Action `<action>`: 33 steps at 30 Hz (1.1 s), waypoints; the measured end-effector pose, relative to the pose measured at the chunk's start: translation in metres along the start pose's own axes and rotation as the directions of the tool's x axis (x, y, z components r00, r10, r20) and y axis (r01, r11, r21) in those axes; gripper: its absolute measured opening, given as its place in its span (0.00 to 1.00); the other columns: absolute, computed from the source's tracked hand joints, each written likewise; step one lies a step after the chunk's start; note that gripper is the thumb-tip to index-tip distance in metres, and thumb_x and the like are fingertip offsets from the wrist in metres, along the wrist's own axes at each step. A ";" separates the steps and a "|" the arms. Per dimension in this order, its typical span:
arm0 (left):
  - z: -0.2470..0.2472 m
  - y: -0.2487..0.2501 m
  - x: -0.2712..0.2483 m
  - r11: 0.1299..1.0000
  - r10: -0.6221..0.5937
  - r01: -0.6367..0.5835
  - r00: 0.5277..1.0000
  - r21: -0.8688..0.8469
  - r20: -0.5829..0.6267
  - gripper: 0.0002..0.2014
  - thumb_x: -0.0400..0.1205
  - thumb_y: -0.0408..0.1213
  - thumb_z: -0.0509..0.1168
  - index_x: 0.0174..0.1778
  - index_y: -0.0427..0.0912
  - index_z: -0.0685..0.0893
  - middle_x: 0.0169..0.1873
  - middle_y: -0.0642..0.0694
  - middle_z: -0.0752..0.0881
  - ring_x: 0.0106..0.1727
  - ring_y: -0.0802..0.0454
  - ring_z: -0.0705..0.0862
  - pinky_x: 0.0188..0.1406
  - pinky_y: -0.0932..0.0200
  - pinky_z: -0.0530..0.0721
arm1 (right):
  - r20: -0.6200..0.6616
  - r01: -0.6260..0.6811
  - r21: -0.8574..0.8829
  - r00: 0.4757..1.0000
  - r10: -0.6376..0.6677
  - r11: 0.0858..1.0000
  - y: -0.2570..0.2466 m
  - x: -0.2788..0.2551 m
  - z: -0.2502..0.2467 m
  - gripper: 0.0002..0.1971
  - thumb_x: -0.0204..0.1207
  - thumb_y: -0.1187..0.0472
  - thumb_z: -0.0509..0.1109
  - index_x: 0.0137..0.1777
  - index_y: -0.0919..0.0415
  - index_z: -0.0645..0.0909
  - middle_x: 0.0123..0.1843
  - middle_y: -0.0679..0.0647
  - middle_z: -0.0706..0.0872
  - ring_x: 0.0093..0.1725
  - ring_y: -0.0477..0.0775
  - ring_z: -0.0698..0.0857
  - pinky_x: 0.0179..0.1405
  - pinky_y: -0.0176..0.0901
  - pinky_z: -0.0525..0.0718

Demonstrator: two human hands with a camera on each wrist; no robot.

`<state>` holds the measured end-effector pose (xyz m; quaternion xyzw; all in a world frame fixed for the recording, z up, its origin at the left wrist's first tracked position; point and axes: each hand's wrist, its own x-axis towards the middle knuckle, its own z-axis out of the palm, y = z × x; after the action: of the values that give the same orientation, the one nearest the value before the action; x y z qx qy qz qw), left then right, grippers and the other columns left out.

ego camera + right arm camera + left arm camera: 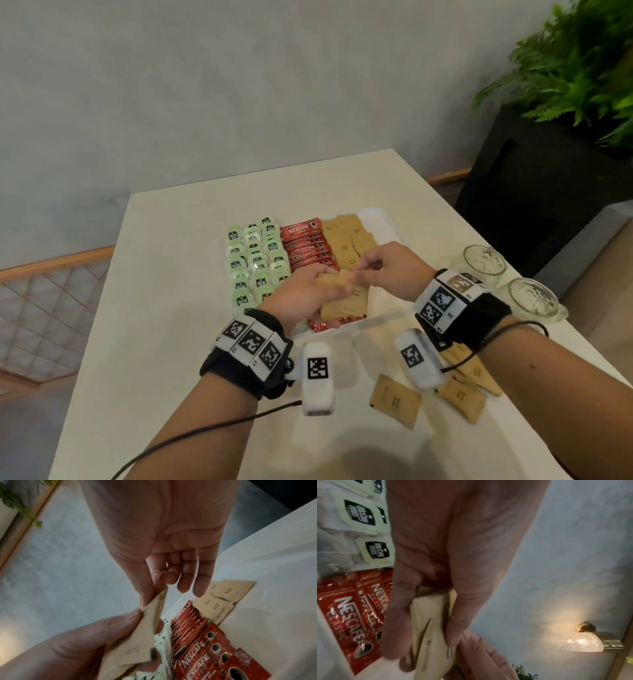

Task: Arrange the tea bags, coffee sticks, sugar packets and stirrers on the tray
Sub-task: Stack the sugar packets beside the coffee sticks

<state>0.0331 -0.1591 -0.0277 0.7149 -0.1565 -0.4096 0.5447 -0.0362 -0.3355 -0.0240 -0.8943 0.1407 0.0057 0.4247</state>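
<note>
Brown paper sugar packets sit fanned in the left hand, fingers curled round them, above the white tray; the right hand pinches one packet's corner. On the tray lie green tea bags at 9 o'clock, red coffee sticks centre, more sugar at 3. Loose packets lie on the tabletop at 5 o'clock; two glasses at 3.
</note>
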 end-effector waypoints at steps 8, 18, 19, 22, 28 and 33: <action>0.008 -0.001 0.003 0.974 0.092 -0.139 0.963 -0.177 -0.252 0.06 0.81 0.33 0.71 0.52 0.42 0.81 0.50 0.44 0.90 0.42 0.49 0.93 0.34 0.56 0.90 | -0.041 -0.141 0.272 0.987 0.158 0.952 0.009 0.004 0.014 0.16 0.72 0.50 0.78 0.54 0.59 0.84 0.44 0.52 0.88 0.39 0.50 0.87 0.45 0.48 0.88; 0.010 0.001 0.025 0.875 -0.050 -0.099 0.955 -0.474 -0.291 0.09 0.85 0.33 0.65 0.61 0.38 0.79 0.52 0.37 0.90 0.49 0.43 0.92 0.38 0.51 0.91 | -0.099 -0.224 0.325 0.958 0.269 0.919 0.036 0.033 -0.013 0.12 0.76 0.60 0.75 0.55 0.67 0.84 0.42 0.61 0.88 0.34 0.52 0.85 0.40 0.49 0.90; 0.008 -0.001 0.026 0.857 -0.069 -0.095 0.952 -0.507 -0.297 0.08 0.86 0.33 0.63 0.61 0.37 0.79 0.52 0.36 0.90 0.48 0.42 0.92 0.37 0.52 0.91 | -0.104 -0.273 0.279 0.944 0.312 0.921 0.043 0.036 -0.012 0.12 0.76 0.60 0.74 0.56 0.66 0.84 0.41 0.59 0.89 0.34 0.52 0.86 0.40 0.48 0.90; -0.001 -0.001 0.030 0.838 -0.085 -0.096 0.949 -0.537 -0.304 0.10 0.88 0.34 0.60 0.62 0.34 0.78 0.52 0.34 0.90 0.52 0.39 0.91 0.37 0.52 0.92 | -0.044 -0.384 0.111 0.919 0.391 0.917 0.054 0.039 -0.003 0.09 0.79 0.63 0.71 0.56 0.64 0.83 0.40 0.58 0.87 0.34 0.53 0.86 0.37 0.42 0.89; -0.019 0.002 0.034 0.778 -0.109 -0.108 0.947 -0.619 -0.302 0.08 0.88 0.33 0.59 0.57 0.33 0.80 0.55 0.32 0.89 0.58 0.37 0.89 0.40 0.52 0.93 | -0.005 -0.430 0.089 0.902 0.432 0.898 0.061 0.051 0.013 0.10 0.77 0.60 0.74 0.56 0.61 0.82 0.44 0.61 0.89 0.36 0.54 0.86 0.46 0.53 0.91; -0.020 -0.005 0.036 0.727 -0.149 -0.090 0.947 -0.681 -0.284 0.09 0.88 0.31 0.58 0.61 0.34 0.78 0.55 0.33 0.90 0.58 0.39 0.89 0.38 0.51 0.93 | -0.032 -0.421 0.049 0.906 0.422 0.906 0.061 0.056 0.017 0.09 0.76 0.58 0.74 0.51 0.63 0.82 0.39 0.58 0.89 0.33 0.55 0.87 0.47 0.54 0.90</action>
<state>0.0696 -0.1682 -0.0454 0.5220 0.1079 -0.3256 0.7809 0.0035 -0.3732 -0.0883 -0.8338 0.3395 0.0757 0.4287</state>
